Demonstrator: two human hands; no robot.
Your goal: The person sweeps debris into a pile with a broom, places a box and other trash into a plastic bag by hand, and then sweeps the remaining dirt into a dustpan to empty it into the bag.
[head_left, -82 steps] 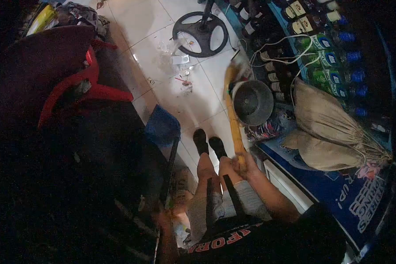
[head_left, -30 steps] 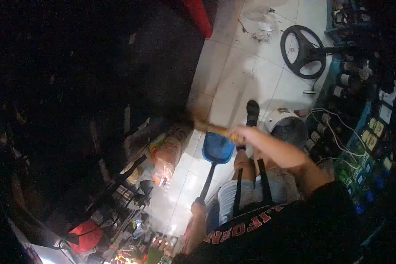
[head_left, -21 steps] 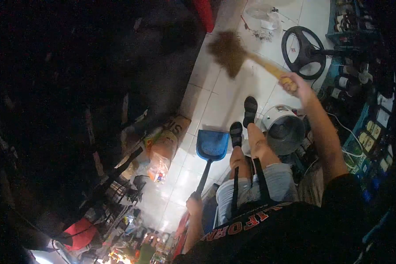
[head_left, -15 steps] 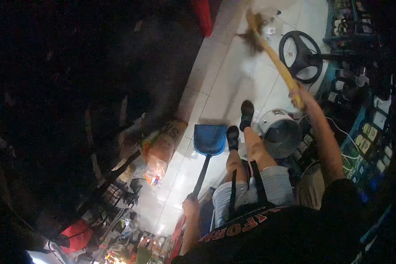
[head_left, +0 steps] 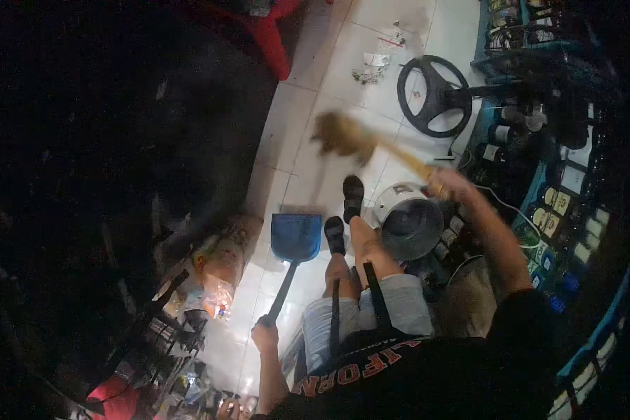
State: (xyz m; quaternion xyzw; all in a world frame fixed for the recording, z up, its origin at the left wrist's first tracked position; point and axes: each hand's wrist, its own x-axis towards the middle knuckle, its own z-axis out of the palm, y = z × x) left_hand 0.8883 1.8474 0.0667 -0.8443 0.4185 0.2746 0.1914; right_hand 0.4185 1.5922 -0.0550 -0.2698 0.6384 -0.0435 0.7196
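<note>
My left hand [head_left: 264, 336] is wrapped round the black handle of a blue dustpan [head_left: 295, 238], whose pan is at the tiled floor [head_left: 273, 150] beside my shoes. In my right hand [head_left: 449, 183] is the yellow handle of a broom [head_left: 399, 155]. Its brown bristles are blurred by motion and point to the left, beyond my feet. Farther off, scattered debris [head_left: 366, 75] and a white scrap [head_left: 376, 60] lie on the tiles.
A black steering wheel [head_left: 435, 96] juts out from the right. Below it a white bucket [head_left: 409, 224] stands near my leg. Shelves of bottles [head_left: 549, 210] line the right side. Red legs [head_left: 276, 52] stand at the top, and plastic bags [head_left: 220, 276] lie at the left.
The broom head has swung from the far floor near the debris toward me and to the left, leaving the debris in sight. My left hand still holds the dustpan. The whole view has shifted.
</note>
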